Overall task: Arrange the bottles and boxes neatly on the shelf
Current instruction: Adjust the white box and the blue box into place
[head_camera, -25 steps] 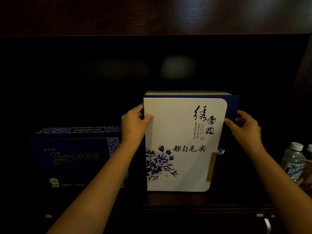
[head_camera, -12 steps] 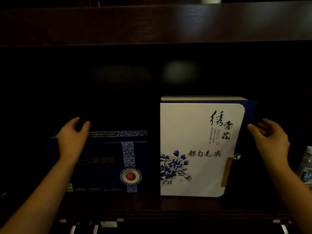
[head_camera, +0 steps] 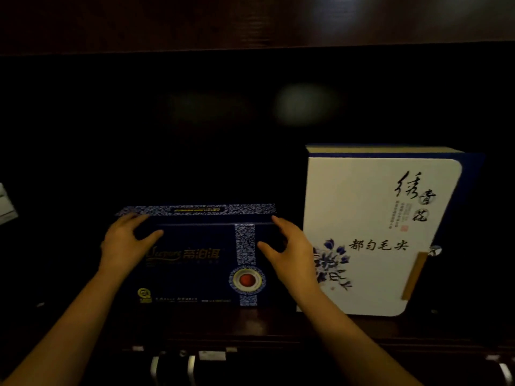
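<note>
A low dark blue box (head_camera: 195, 263) with gold lettering and a blue-and-white patterned band stands on the dark wooden shelf (head_camera: 264, 327), left of centre. My left hand (head_camera: 125, 242) holds its upper left corner, fingers over the top and thumb on the front face. My right hand (head_camera: 291, 250) holds its upper right corner the same way, in the narrow gap beside the tall box. That tall white box (head_camera: 373, 232), with a blue flower print and black calligraphy, stands upright to the right, and neither hand touches it. No bottle is in view.
The shelf board above (head_camera: 250, 20) runs across the top. The shelf's back is very dark. A pale object (head_camera: 5, 204) shows at the left edge. Metal handles (head_camera: 172, 367) sit below the shelf front.
My right hand let go of the white box and moved left onto the dark blue box. My left hand settled on that box's upper left corner. The bottle left the view.
</note>
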The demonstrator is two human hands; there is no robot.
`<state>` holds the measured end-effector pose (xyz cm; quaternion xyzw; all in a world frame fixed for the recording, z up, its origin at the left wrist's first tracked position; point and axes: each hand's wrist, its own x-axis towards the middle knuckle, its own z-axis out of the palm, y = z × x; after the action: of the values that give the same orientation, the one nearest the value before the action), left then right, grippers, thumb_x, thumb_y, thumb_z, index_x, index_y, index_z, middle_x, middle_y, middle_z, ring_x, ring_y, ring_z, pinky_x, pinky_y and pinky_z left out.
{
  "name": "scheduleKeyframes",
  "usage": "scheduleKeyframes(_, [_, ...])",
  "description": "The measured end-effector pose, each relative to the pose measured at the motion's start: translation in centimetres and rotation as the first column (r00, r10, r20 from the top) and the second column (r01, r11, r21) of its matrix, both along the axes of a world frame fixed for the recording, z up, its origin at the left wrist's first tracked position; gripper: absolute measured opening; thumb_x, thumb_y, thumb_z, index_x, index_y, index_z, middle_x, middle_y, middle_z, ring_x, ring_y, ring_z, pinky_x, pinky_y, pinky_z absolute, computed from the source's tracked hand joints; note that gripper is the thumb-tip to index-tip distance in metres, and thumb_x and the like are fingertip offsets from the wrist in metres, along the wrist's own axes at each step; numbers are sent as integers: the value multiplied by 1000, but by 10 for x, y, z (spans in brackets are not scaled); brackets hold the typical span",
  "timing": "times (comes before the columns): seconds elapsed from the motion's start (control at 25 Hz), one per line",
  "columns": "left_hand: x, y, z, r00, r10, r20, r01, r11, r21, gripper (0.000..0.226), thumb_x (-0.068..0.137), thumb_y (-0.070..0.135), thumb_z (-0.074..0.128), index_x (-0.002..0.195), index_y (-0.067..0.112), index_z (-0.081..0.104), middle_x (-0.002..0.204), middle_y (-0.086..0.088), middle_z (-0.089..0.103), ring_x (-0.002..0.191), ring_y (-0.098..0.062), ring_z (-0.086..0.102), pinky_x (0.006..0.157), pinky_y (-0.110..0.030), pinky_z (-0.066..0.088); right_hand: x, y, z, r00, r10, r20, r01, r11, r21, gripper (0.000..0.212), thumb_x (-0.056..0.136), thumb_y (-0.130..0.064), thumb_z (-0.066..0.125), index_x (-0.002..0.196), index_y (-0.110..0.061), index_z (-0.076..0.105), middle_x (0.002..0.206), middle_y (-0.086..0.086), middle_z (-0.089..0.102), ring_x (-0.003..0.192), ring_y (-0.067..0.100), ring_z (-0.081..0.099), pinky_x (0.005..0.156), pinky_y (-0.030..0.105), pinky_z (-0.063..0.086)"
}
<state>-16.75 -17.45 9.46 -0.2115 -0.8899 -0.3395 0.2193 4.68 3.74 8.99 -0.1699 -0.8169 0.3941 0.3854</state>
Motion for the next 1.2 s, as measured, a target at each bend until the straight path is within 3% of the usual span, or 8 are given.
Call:
scheduleKeyframes(0.12, [-1,-3,-8,999,-14,-35,10,994,-109,55,79,27,69,129,14,51,144,-15,42,138,-32,28,110,-62,20,-27,12,-11,988,-91,128,50,954,295,60,83,-21,65,137,-16,38,150,12,29,136,30,27,112,42,27])
scheduleKeyframes(0.24, [0,-3,-11,995,-10,-104,-5,991,-137,51,79,28,69,127,19,53,141,-11,47,136,-30,31,109,-66,13,-39,20,-15,974,-150,171,68,910,409,60,85,-16,63,138,-17,35,151,13,27,137,34,24,111,45,26])
scheduleKeyframes(0.36, [-5,-7,-8,992,-7,-127,-15,985,-171,52,76,29,72,125,22,56,135,-11,51,131,-33,35,107,-68,12,-48,20,-16,978,-143,152,71,911,406,57,85,-12,62,136,-14,39,149,15,31,135,36,29,109,46,30])
scheduleKeyframes(0.6, [-17,-10,-5,988,-91,-124,65,977,-203,55,69,23,79,120,16,60,123,-18,56,121,-41,41,97,-61,38,-54,15,-18,980,-187,67,151,923,355,49,83,-9,64,129,-10,49,142,18,41,131,36,35,107,42,33])
scheduleKeyframes(0.96, [-20,-11,-9,980,-122,-159,101,986,-134,53,63,18,82,113,12,65,117,-17,59,118,-39,46,94,-62,34,-46,8,-14,974,-225,-24,220,913,345,37,78,1,66,114,1,60,124,22,59,118,40,50,100,43,41])
scheduleKeyframes(1.2, [-15,-11,-10,965,-170,-199,143,979,-145,54,62,19,83,113,14,66,115,-15,60,115,-39,49,94,-62,36,-28,4,-15,954,-274,-124,300,854,426,35,63,6,78,96,6,68,100,23,70,93,43,64,79,49,53])
